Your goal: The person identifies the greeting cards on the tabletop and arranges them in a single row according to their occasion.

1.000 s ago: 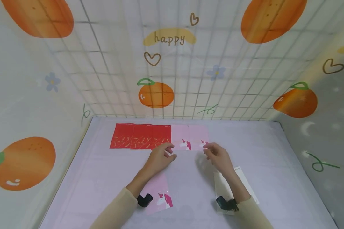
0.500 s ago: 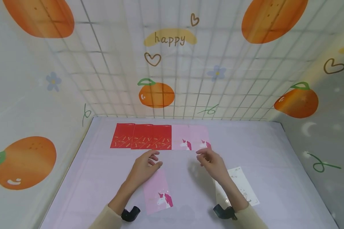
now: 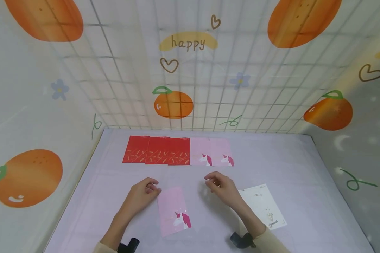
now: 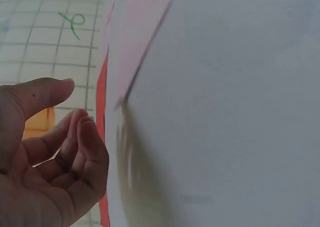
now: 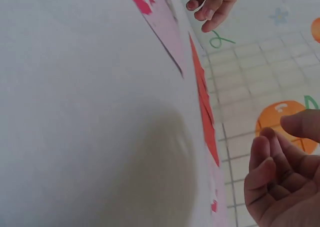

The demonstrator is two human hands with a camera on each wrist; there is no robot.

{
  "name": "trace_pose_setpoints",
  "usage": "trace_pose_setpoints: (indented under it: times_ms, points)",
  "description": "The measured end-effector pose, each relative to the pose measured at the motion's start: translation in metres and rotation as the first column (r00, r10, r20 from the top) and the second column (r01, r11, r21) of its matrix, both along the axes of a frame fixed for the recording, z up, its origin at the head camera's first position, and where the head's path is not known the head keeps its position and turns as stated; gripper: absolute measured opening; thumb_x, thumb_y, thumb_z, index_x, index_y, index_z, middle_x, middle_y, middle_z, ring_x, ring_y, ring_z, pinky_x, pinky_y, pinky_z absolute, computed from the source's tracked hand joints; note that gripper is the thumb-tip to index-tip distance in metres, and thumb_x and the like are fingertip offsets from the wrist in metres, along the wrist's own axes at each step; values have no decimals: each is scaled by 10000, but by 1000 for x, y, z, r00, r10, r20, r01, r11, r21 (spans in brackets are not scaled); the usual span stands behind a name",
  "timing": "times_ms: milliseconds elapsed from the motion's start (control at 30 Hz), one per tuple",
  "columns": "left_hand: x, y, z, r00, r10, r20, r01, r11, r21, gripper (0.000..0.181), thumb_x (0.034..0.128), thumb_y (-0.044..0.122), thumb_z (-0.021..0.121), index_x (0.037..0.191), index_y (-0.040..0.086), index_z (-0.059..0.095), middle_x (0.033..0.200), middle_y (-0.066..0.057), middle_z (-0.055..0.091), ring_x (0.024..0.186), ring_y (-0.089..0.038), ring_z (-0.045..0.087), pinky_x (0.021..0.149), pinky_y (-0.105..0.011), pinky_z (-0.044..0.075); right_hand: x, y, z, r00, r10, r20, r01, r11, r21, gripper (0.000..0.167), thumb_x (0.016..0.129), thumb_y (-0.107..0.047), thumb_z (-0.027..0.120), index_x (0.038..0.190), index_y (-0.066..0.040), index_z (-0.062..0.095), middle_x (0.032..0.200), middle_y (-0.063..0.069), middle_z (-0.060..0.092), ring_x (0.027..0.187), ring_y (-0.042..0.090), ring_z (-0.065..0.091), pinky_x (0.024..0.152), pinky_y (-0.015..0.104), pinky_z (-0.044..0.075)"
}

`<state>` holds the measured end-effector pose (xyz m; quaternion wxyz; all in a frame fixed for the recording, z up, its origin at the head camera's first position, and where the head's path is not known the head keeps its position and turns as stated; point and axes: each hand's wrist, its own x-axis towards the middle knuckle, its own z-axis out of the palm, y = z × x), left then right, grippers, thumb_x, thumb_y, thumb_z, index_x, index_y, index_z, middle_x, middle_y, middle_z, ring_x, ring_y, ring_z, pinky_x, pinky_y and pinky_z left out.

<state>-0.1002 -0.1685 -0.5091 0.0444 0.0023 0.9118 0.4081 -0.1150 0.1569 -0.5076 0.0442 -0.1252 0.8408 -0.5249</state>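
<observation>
The backdrop (image 3: 188, 43) reads "happy"; the white card (image 3: 267, 202) bears script too small to read surely. One loose pink card (image 3: 171, 203) lies just beside the left hand (image 3: 141, 193), long axis front-to-back, slightly slanted, unicorn (image 3: 182, 220) end nearer. This and the right hand (image 3: 222, 188) hold nothing, fingers loosely curled. Three red cards (image 3: 157, 151) and two pink cards (image 3: 211, 148) make the far row.

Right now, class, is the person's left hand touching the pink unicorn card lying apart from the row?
Apart. The left wrist view shows a gap between the left hand and the pink unicorn card, with no finger meeting it.
</observation>
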Motion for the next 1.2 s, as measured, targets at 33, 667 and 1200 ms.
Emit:
trace_pose_setpoints:
  times_ms: [33, 667, 1200]
  points:
    - [1, -3, -2, 1000, 0, 18, 0, 1000, -11, 289, 873, 238, 784, 1117, 113, 694, 892, 37, 666, 803, -128, 647, 724, -341, 562, 0, -2, -2, 1000, 15, 7, -15, 1000, -6, 228, 963, -215, 682, 1146, -79, 681, 863, 98, 667, 683, 281, 620, 569, 255, 513]
    - [4, -13, -13, 981, -34, 190, 48, 996, -70, 211, 861, 267, 788, 997, 130, 705, 819, 50, 649, 765, -131, 600, 703, -358, 524, 2, -34, -36, 933, 212, 290, -191, 977, -99, 255, 968, -303, 656, 1153, -130, 688, 903, 44, 702, 642, 264, 661, 523, 226, 473]
    - [7, -9, -6, 982, -57, 180, 74, 994, -85, 190, 852, 251, 800, 953, 117, 713, 785, 51, 643, 742, -123, 594, 680, -335, 523, -3, -46, -35, 845, 334, 417, -283, 942, -182, 279, 992, -271, 619, 1185, -74, 664, 884, 74, 740, 607, 288, 683, 445, 200, 412]
